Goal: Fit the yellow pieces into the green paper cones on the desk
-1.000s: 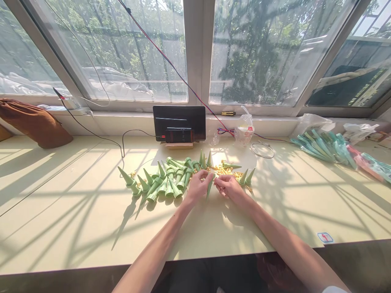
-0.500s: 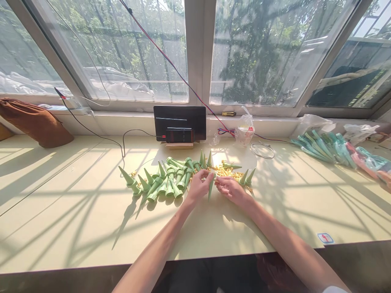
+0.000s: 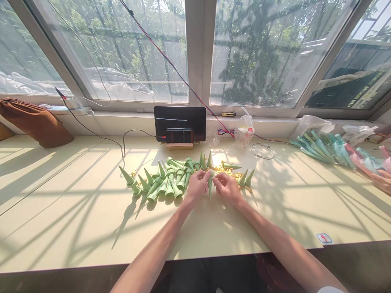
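My left hand is closed around the top of a green plastic spike, shaped like a plant watering spike, with its tip pointing down. My right hand sits just to the right, thumb and fingers pinched together close against the spike's upper end; whatever lies between them is too small to make out. Left of my hands, a heap of similar green spikes lies on the table, some upright and some on their sides. Small yellow pieces are piled just beyond my right hand.
Two green spikes stand on the right. At the back are a black tablet, a tied plastic bag and a coiled cable. Teal strips lie far right, near another person's hand. A brown bag rests left.
My right hand has turned and its fingers have drawn closer to the spike's upper end; the pale piece at its fingertips no longer shows. Another person's hand shows more at the right edge.
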Motion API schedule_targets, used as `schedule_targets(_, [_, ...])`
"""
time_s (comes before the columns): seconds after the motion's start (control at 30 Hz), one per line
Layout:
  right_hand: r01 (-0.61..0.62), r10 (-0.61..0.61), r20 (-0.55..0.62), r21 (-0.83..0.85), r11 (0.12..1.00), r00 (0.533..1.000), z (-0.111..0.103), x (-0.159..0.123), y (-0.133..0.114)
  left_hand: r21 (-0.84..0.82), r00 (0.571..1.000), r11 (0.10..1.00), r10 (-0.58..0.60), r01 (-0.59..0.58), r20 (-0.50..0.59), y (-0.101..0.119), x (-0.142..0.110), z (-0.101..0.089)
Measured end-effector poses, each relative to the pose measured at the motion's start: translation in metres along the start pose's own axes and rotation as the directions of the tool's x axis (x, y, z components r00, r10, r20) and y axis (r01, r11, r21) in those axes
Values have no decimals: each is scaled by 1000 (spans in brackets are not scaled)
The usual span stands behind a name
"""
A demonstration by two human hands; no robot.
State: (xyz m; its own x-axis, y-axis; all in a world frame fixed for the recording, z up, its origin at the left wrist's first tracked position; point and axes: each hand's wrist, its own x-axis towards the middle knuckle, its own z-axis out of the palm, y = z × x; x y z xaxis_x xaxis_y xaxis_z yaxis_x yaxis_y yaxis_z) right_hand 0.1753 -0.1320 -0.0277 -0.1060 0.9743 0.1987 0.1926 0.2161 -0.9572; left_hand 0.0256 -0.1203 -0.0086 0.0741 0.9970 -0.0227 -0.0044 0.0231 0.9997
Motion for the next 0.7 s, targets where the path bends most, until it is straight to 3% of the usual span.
schedule_targets(0.13, [140,-148,-63,-111,984,987,-1,-2,3,-78,1000,997,-12,12,-6,-3,2,-2])
schedule_targets(0.47, [254,-280,-39,-315,915,959,-4,1,8,-81,999,996,-44,42,-22,-1,0,-2])
schedule_targets(0.7, [341,-369,-12,-349,873,930,-4,3,10,-58,999,998,-36,34,-40,0,1,-2])
